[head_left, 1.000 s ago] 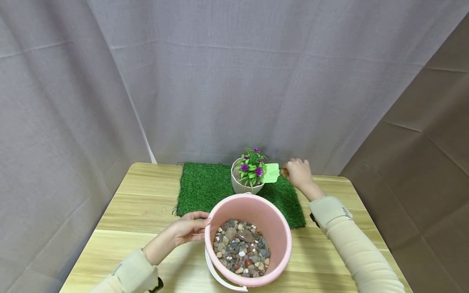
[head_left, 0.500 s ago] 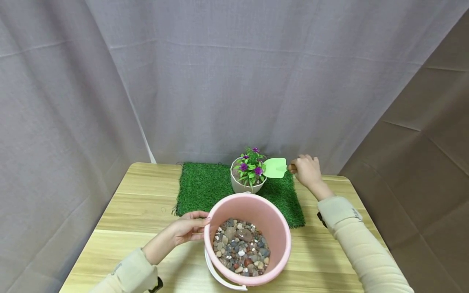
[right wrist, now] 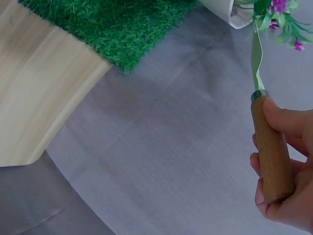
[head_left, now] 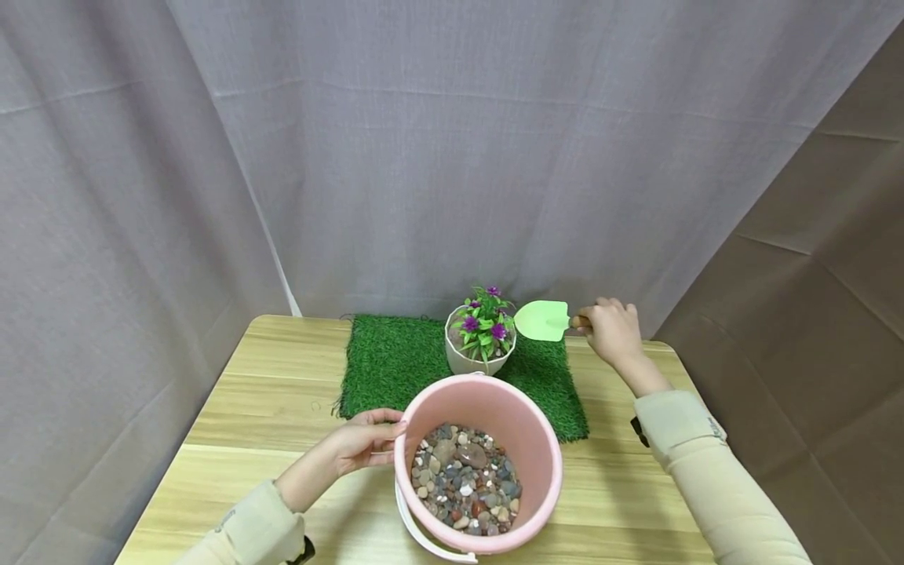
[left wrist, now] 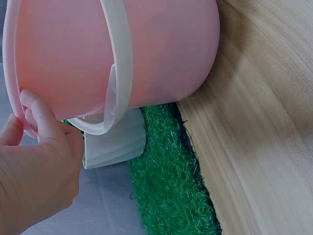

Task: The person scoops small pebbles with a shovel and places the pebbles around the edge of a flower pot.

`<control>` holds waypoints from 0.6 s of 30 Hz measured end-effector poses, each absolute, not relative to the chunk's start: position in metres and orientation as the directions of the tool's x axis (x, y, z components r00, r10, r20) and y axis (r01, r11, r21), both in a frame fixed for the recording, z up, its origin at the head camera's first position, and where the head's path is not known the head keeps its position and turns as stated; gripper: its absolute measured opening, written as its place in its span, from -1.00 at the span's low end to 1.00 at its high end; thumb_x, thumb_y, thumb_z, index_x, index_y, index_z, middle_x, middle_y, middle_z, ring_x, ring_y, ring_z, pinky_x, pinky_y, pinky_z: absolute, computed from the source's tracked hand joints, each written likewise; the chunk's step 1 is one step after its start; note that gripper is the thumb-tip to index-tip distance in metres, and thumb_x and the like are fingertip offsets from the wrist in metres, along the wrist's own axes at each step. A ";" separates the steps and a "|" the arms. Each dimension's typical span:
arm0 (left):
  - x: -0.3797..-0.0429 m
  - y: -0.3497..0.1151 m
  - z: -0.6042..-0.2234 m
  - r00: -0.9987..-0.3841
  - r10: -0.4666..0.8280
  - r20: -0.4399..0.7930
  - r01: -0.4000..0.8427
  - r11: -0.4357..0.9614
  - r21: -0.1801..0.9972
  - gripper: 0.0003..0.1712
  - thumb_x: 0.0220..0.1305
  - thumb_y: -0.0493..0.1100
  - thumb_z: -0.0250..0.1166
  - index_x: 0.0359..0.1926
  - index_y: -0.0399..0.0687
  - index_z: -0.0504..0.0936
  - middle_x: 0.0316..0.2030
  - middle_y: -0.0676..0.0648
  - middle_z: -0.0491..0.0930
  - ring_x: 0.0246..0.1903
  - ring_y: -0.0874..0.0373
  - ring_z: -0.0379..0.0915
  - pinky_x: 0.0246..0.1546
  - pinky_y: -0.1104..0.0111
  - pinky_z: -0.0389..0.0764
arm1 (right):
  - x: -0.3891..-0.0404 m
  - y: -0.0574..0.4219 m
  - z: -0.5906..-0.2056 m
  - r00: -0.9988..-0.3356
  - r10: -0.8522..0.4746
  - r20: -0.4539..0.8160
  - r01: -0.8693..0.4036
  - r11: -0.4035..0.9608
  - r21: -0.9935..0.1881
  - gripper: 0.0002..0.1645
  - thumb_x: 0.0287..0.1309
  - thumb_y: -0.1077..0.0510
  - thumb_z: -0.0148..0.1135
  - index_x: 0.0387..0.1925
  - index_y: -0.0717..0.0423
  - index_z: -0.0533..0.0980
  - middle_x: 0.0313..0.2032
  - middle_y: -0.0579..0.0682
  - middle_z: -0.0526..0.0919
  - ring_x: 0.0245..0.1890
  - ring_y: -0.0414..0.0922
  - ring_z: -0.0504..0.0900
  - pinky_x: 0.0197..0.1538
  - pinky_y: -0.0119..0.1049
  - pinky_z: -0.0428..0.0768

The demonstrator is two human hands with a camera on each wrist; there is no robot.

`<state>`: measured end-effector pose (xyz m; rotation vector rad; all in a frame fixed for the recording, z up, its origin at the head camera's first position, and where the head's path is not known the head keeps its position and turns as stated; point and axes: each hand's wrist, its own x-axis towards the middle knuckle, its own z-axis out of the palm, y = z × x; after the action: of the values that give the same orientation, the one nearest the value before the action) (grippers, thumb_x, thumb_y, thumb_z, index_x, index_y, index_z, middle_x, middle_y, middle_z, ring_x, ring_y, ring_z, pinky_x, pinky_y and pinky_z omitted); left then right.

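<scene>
My left hand (head_left: 363,443) grips the rim of a pink bucket (head_left: 519,420) on its left side; the left wrist view shows thumb and fingers pinching that rim. Pebbles (head_left: 466,479) of mixed colours cover the bucket's bottom. In my right hand (head_left: 613,333) is a small trowel (head_left: 542,321) with a light green blade, its wooden handle (right wrist: 270,147) wrapped by the fingers. The blade points left, its tip right beside a white flowerpot (head_left: 472,363). Purple flowers with green leaves (head_left: 484,323) stand in the pot. No pebbles show on the blade.
A green artificial grass mat (head_left: 391,365) lies under the pot on the wooden table (head_left: 282,384). The bucket stands in front of the pot, its white handle (head_left: 424,534) hanging down at the front left. Grey curtains (head_left: 452,157) rise behind the table.
My right hand has drawn the trowel to the right, away from the flowers, and the blade has turned so more of its face shows. The left hand and bucket stay nearly still.
</scene>
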<state>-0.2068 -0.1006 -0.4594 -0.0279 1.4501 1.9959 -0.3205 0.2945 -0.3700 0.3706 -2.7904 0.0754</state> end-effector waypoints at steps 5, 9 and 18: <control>-0.207 -0.101 -0.459 -0.779 0.497 -0.382 -0.517 -0.162 0.841 -0.68 0.25 -0.27 0.22 0.01 -0.23 0.42 -0.30 -0.04 0.69 -0.31 0.25 0.65 -0.15 0.41 0.73 | -0.310 0.296 -0.361 -0.892 -0.260 0.369 -0.289 0.957 -0.025 -0.72 -0.01 0.22 0.37 -0.20 0.22 0.63 -0.34 0.23 0.62 -0.30 0.17 0.53 -0.31 0.02 0.41; -0.206 -0.101 -0.459 -0.778 0.498 -0.383 -0.519 -0.167 0.838 -0.67 0.23 -0.27 0.24 0.00 -0.22 0.43 -0.30 -0.04 0.70 -0.31 0.24 0.65 -0.15 0.41 0.73 | -0.303 0.295 -0.355 -0.876 -0.274 0.397 -0.314 0.949 -0.038 -0.68 -0.06 0.22 0.40 -0.19 0.23 0.63 -0.34 0.23 0.63 -0.33 0.15 0.53 -0.33 -0.02 0.39; -0.207 -0.100 -0.461 -0.781 0.493 -0.384 -0.514 -0.158 0.843 -0.69 0.21 -0.25 0.26 -0.03 -0.18 0.46 -0.34 -0.01 0.69 -0.32 0.25 0.64 -0.17 0.42 0.73 | -0.282 0.282 -0.345 -0.836 -0.355 0.420 -0.401 0.916 -0.024 -0.69 -0.07 0.22 0.41 -0.20 0.20 0.64 -0.35 0.18 0.63 -0.32 0.12 0.52 -0.32 -0.06 0.38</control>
<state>-0.2070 -0.1003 -0.4612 -0.0246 1.4594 1.9889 -0.2821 0.2824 -0.3452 0.5496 -2.6621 0.1545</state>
